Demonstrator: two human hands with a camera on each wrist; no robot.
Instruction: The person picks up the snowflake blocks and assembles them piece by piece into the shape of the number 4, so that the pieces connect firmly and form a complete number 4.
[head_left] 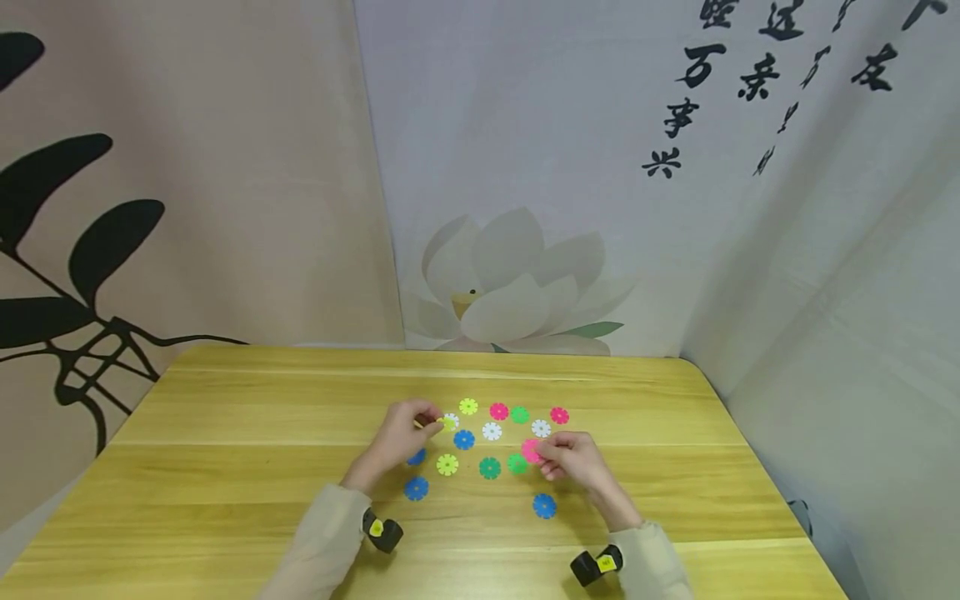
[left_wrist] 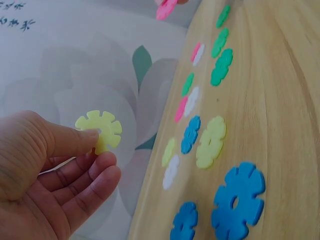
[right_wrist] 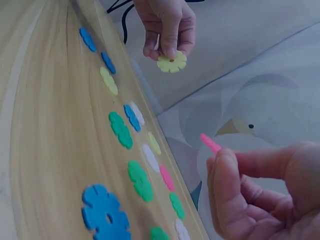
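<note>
My left hand (head_left: 399, 435) pinches a yellow flower-shaped snowflake disc (left_wrist: 112, 126) between thumb and fingers, held up above the table. In the left wrist view the disc's notched rim and centre hole face the camera. A pink snowflake disc (head_left: 530, 451) is pinched by my right hand (head_left: 576, 457), seen edge-on in the right wrist view. The two hands are apart, with loose discs lying between and below them. A blue disc (head_left: 416, 489) lies near the left wrist, and another blue disc (head_left: 544, 506) lies below the right hand.
Several more discs lie flat on the wooden table (head_left: 247, 467), among them a dark green disc (head_left: 490, 468), a white disc (head_left: 492, 431) and a pink disc (head_left: 559, 415). A printed curtain (head_left: 525, 125) hangs behind the table's far edge.
</note>
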